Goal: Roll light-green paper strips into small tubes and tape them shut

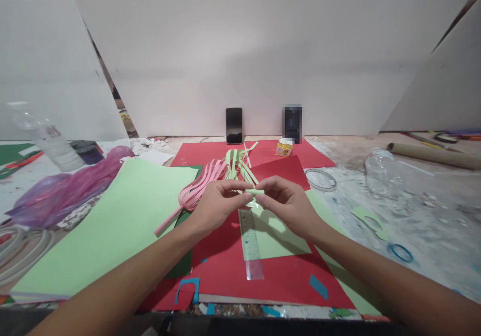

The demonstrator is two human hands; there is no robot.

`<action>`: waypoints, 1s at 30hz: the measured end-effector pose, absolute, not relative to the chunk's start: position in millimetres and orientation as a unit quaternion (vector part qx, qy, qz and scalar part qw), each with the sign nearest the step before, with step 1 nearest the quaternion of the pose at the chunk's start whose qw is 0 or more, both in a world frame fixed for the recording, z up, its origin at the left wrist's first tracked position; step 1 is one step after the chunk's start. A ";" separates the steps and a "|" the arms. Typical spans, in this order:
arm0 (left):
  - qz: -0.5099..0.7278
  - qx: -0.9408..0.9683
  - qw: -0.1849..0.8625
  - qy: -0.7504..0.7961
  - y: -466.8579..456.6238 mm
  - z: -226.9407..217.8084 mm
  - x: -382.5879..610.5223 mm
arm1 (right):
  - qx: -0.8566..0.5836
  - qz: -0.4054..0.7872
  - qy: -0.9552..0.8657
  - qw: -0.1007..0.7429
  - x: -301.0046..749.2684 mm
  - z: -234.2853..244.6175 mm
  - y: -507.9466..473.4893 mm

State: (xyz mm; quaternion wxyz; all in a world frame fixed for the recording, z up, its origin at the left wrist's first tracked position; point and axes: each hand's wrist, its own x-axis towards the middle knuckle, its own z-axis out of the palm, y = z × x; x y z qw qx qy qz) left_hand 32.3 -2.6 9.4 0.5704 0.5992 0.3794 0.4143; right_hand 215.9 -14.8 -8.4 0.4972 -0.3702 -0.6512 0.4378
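Between my two hands a small rolled piece of light green paper (257, 192) is pinched, level, above the red sheets. My left hand (225, 198) grips its left end between thumb and fingers. At the other end, my right hand (283, 198) does the same. A clear ruler (252, 246) lies below them, partly over a light green sheet (287, 238). Just behind my hands is a bundle of light green paper strips (236, 161). A looped pink paper strip bundle (203, 181) with a rolled pink stem lies left of my left hand.
A stack of light green paper (101, 226) and a purple plastic bag (71, 188) lie left. A yellow jar (284, 147) and a phone (234, 125) stand at the back. Right are a plastic bottle (381, 173), a tape ring (321, 180) and a cardboard tube (432, 155).
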 end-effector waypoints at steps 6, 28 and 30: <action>0.395 0.572 0.606 0.386 -2.6 8.3 33.6 | -0.381 0.401 -0.663 0.504 216.9 -12.4 -12.7; 0.399 0.601 0.583 0.373 -0.6 3.9 31.1 | -0.379 0.445 -0.644 0.494 213.8 -6.1 -15.4; 0.402 0.598 0.585 0.371 -1.3 4.7 31.1 | -0.387 0.434 -0.644 0.497 214.1 -6.0 -15.8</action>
